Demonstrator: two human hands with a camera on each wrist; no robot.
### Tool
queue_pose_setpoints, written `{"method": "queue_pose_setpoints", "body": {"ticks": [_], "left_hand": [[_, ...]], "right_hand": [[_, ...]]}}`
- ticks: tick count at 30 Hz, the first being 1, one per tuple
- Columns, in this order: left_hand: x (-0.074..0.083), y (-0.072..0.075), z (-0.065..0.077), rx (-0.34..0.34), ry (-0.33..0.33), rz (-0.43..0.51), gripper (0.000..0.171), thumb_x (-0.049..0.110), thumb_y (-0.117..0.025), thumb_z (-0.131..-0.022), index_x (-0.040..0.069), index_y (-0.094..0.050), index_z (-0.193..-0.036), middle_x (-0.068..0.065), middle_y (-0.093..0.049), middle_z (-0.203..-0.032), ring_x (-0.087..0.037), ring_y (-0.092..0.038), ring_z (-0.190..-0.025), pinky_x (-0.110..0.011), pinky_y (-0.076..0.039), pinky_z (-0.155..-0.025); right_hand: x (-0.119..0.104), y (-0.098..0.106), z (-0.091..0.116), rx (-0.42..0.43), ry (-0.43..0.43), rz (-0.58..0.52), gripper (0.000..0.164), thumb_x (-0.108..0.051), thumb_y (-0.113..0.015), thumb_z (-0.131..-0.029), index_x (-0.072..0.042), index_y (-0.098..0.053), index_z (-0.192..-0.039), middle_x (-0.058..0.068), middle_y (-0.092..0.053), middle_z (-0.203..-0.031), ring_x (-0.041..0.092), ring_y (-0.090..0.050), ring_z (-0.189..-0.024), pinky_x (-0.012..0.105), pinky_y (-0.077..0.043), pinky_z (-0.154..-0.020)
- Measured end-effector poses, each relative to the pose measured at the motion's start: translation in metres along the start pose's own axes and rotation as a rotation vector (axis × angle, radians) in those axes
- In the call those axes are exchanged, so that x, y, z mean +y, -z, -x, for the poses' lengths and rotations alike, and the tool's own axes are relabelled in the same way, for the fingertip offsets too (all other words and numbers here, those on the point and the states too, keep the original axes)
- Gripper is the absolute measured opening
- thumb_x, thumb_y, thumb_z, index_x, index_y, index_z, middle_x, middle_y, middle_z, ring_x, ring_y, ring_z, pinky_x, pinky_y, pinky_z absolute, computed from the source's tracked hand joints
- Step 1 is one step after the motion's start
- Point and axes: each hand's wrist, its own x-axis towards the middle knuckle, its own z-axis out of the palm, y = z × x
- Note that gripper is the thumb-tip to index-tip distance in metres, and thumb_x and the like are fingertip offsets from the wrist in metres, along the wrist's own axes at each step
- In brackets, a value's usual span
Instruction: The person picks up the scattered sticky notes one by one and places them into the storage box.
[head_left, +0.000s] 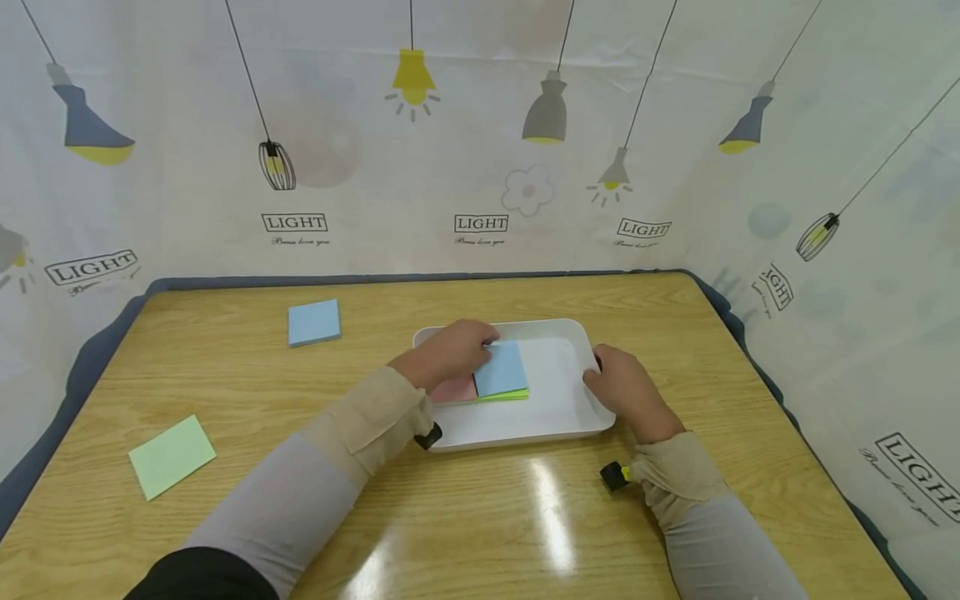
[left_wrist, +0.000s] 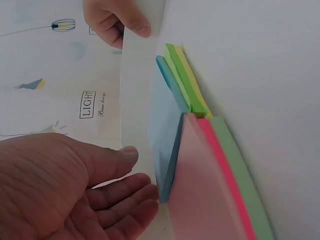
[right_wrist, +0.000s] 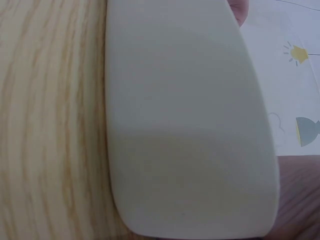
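Note:
A white tray point(head_left: 555, 408) lies on the table and holds stacked sticky note pads. My right hand point(head_left: 628, 390) grips its right rim, thumb over the edge. At the stack, my left hand point(head_left: 453, 357) is beside a blue sticky note pad point(head_left: 501, 369), its fingers loosely bent. In the left wrist view the thumb stands apart from that pad, and the fingertips are at its edge. The blue pad lies over green and yellow pads point(left_wrist: 190, 82), slightly overlapping a pink pad point(left_wrist: 202, 175). Beneath the pink pad are a bright pink layer and a green pad point(left_wrist: 242, 175).
Another blue sticky note pad point(head_left: 314, 322) lies at the table's back left. A light green pad point(head_left: 172, 457) is nearer the front left. Around the wooden table point(head_left: 360, 517) hangs a white curtain point(head_left: 465, 167) printed with lamps, at the back and sides.

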Motion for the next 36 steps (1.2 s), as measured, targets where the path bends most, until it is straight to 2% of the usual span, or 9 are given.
{"method": "queue_pose_setpoints", "body": {"ticks": [5,12,16,20,24,28,32,36], "left_hand": [[-0.002,0.000,-0.001,0.024,0.004,-0.001,0.041,0.021,-0.050,-0.094,0.012,-0.048,-0.135,-0.005,-0.050,-0.138,-0.017,-0.038,-0.126,-0.040,-0.034,-0.108],[-0.001,0.003,0.002,0.018,0.013,0.013,0.042,0.023,-0.052,-0.094,0.012,-0.049,-0.134,-0.004,-0.051,-0.136,-0.016,-0.040,-0.124,-0.039,-0.036,-0.106],[0.001,0.009,0.006,0.020,0.005,-0.026,0.043,0.027,-0.052,-0.094,0.012,-0.048,-0.134,-0.003,-0.052,-0.135,-0.016,-0.042,-0.122,-0.039,-0.038,-0.104],[-0.002,0.016,0.006,0.051,-0.004,-0.063,0.044,0.030,-0.051,-0.094,0.012,-0.049,-0.133,-0.003,-0.054,-0.132,-0.016,-0.045,-0.118,-0.040,-0.041,-0.101],[-0.010,0.025,0.008,0.106,-0.029,-0.072,0.044,0.032,-0.050,-0.094,0.011,-0.048,-0.134,-0.004,-0.054,-0.130,-0.017,-0.046,-0.116,-0.040,-0.042,-0.099],[-0.021,0.035,0.013,0.166,-0.052,-0.072,0.045,0.031,-0.048,-0.095,0.009,-0.045,-0.135,-0.007,-0.053,-0.132,-0.020,-0.045,-0.119,-0.041,-0.040,-0.101],[-0.036,0.044,0.020,0.198,-0.017,-0.076,0.045,0.029,-0.046,-0.096,0.009,-0.043,-0.137,-0.009,-0.047,-0.138,-0.022,-0.041,-0.123,-0.043,-0.037,-0.104],[-0.059,0.049,0.023,0.220,0.022,-0.078,0.046,0.028,-0.046,-0.096,0.007,-0.043,-0.136,-0.012,-0.044,-0.140,-0.024,-0.040,-0.123,-0.045,-0.037,-0.104]], "right_hand": [[-0.001,-0.001,0.000,-0.003,-0.003,-0.003,0.012,-0.015,-0.048,-0.092,-0.004,-0.051,-0.088,0.011,-0.051,-0.074,0.022,-0.047,-0.066,0.033,-0.040,-0.057],[0.000,-0.001,-0.002,-0.005,0.000,-0.003,0.013,-0.016,-0.048,-0.092,-0.005,-0.050,-0.087,0.011,-0.049,-0.072,0.022,-0.046,-0.066,0.033,-0.040,-0.056],[0.003,-0.001,-0.003,-0.005,-0.004,-0.006,0.013,-0.017,-0.048,-0.092,-0.006,-0.051,-0.089,0.011,-0.054,-0.076,0.022,-0.049,-0.068,0.033,-0.042,-0.057],[0.003,-0.001,-0.004,-0.005,-0.012,-0.007,0.014,-0.018,-0.048,-0.092,-0.005,-0.053,-0.093,0.013,-0.058,-0.082,0.022,-0.051,-0.071,0.034,-0.044,-0.059],[0.003,-0.001,-0.004,-0.013,-0.025,-0.009,0.016,-0.018,-0.048,-0.092,-0.005,-0.054,-0.099,0.013,-0.061,-0.089,0.022,-0.053,-0.075,0.034,-0.046,-0.061],[0.003,-0.001,-0.004,-0.012,-0.024,-0.012,0.016,-0.018,-0.048,-0.092,-0.005,-0.054,-0.098,0.014,-0.061,-0.088,0.022,-0.053,-0.074,0.034,-0.046,-0.061],[0.003,-0.001,-0.004,-0.013,-0.019,-0.014,0.017,-0.018,-0.048,-0.092,-0.004,-0.055,-0.099,0.014,-0.061,-0.089,0.022,-0.053,-0.075,0.034,-0.046,-0.061],[0.003,-0.001,-0.004,-0.015,-0.020,-0.017,0.020,-0.018,-0.047,-0.092,-0.003,-0.055,-0.103,0.014,-0.062,-0.094,0.022,-0.054,-0.077,0.035,-0.048,-0.063]]}}
